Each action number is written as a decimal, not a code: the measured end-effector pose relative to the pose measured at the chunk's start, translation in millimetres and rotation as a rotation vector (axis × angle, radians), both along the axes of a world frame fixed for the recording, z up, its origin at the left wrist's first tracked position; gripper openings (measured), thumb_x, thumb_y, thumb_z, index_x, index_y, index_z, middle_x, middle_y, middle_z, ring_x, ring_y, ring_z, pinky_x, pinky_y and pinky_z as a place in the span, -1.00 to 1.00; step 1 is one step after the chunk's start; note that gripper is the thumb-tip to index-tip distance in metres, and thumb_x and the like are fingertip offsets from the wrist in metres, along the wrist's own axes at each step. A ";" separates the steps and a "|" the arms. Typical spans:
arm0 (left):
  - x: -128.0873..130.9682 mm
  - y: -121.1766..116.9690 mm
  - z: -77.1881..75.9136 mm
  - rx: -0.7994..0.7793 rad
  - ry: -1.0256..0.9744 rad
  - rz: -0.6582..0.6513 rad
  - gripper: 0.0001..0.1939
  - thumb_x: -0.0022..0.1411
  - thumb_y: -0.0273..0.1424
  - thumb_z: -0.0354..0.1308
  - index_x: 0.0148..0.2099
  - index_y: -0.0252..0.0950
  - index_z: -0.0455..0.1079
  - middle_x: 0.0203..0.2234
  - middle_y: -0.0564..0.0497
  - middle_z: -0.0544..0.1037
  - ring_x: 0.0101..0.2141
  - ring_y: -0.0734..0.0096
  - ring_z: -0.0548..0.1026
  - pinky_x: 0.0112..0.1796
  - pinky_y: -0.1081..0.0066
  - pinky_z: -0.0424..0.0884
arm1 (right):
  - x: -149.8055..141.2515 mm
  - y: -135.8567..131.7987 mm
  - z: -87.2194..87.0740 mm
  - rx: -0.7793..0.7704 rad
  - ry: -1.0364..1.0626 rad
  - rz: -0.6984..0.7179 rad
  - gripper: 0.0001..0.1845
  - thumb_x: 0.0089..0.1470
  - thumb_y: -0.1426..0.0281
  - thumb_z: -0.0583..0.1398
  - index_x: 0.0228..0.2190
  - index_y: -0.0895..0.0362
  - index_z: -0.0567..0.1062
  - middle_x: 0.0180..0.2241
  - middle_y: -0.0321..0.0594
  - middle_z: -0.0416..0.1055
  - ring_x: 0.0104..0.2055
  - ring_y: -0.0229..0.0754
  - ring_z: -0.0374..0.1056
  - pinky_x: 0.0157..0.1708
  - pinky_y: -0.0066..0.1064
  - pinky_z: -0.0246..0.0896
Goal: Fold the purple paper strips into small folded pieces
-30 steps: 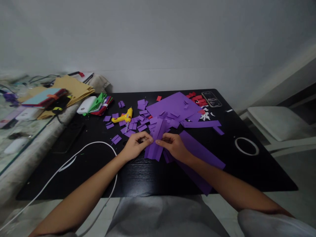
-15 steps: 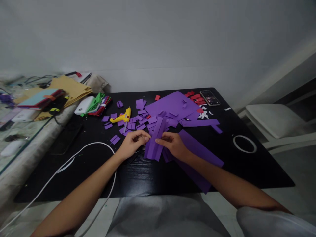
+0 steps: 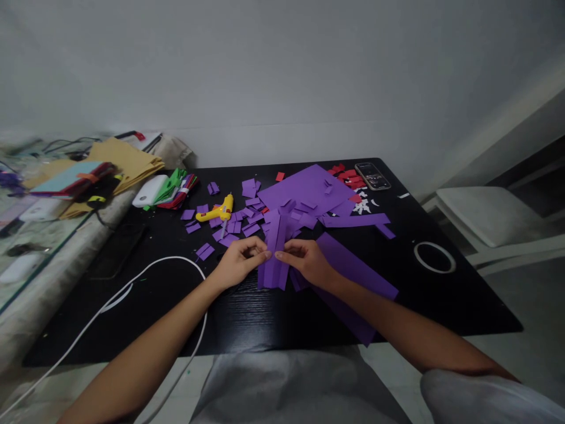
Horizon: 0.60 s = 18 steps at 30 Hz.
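Note:
A creased strip of purple paper [image 3: 274,259], with folds running along its length, stands between my two hands above the black table [image 3: 247,327]. My left hand [image 3: 238,259] pinches its left edge between thumb and fingers. On the opposite edge, my right hand [image 3: 308,259] grips it the same way, thumb in front. Small folded purple paper pieces [image 3: 251,229] lie scattered just beyond my hands. Under my right forearm rests a larger purple sheet [image 3: 353,271], partly covered by the arm.
A yellow glue gun [image 3: 218,210] lies behind my left hand. Further back are a large purple sheet [image 3: 304,182], red paper scraps [image 3: 346,176] and a phone [image 3: 373,176]. A white cable [image 3: 150,268] crosses the left side. Colored paper bundles [image 3: 176,191] sit at the back left.
The creased paper has turned from a rightward slant to nearly upright. My left hand has come onto its left edge, and both thumbs now sit closer together on it.

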State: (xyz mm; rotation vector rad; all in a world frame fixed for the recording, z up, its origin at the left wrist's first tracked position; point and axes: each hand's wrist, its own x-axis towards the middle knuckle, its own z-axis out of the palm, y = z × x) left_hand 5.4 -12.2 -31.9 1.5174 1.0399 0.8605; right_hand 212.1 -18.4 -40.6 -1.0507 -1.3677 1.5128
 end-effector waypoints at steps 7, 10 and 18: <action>0.9 1.7 0.0 -0.019 0.005 0.036 -0.65 0.13 -0.11 0.35 -0.35 -0.32 0.43 -0.57 0.12 0.37 -0.54 0.54 0.25 -0.49 0.50 0.19 | 1.4 2.4 1.2 -0.028 -0.010 -0.027 -0.63 -0.11 0.08 0.42 -0.51 0.14 0.57 -0.54 -0.33 0.45 -0.47 -0.27 0.30 -0.39 -0.40 0.23; 0.7 1.8 -2.4 -0.043 -0.007 0.004 -0.66 0.14 -0.13 0.35 -0.29 -0.31 0.43 -0.54 0.11 0.39 -0.51 0.52 0.30 -0.45 0.49 0.22 | 1.5 3.7 -0.8 -0.023 -0.010 -0.009 -0.64 -0.08 0.09 0.40 -0.51 0.14 0.56 -0.52 -0.31 0.46 -0.45 -0.25 0.33 -0.35 -0.38 0.26; 0.9 3.5 -3.0 -0.061 -0.064 0.023 -0.61 0.14 -0.20 0.36 -0.10 -0.33 0.40 -0.53 0.13 0.41 -0.51 0.54 0.31 -0.41 0.49 0.21 | 2.9 -0.7 -5.1 0.229 -0.018 -0.188 -0.40 0.09 0.29 0.32 0.14 -0.02 0.31 0.01 -0.12 0.43 -0.14 -0.17 0.48 -0.17 -0.32 0.45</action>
